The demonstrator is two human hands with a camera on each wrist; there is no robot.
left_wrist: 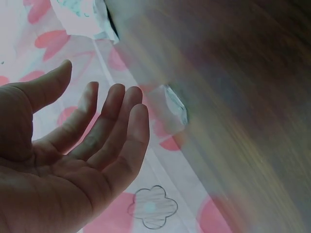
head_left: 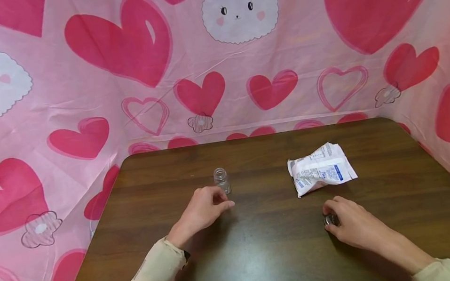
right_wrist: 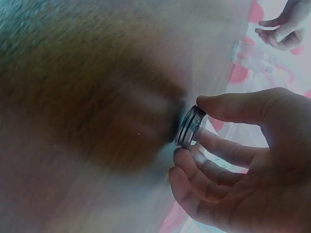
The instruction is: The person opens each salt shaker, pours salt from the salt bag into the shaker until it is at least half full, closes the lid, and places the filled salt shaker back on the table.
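A: State the position and condition of each grip.

B: Right hand (head_left: 352, 221): grip pinching a round silvery cap (head_left: 330, 219) between thumb and fingers, lower right of the head view; whether the cap touches the desk (head_left: 264, 244) cannot be told. Left hand (head_left: 203, 208): grip spread, fingers loosely bent, nothing held; it lies just beside the small glass jar (head_left: 223, 187), near the centre of the frame; contact with the glass cannot be confirmed.

A: State progress.

B: Done, as judged from the present layout: the cap is secured in the right grip; the jar stands upright, mouth uncovered. Left, by the same judgement: the cap is neither released nor fitted to anything; cap and jar are well apart; the white printed packet (head_left: 322, 168), right of centre, is untouched by either hand.
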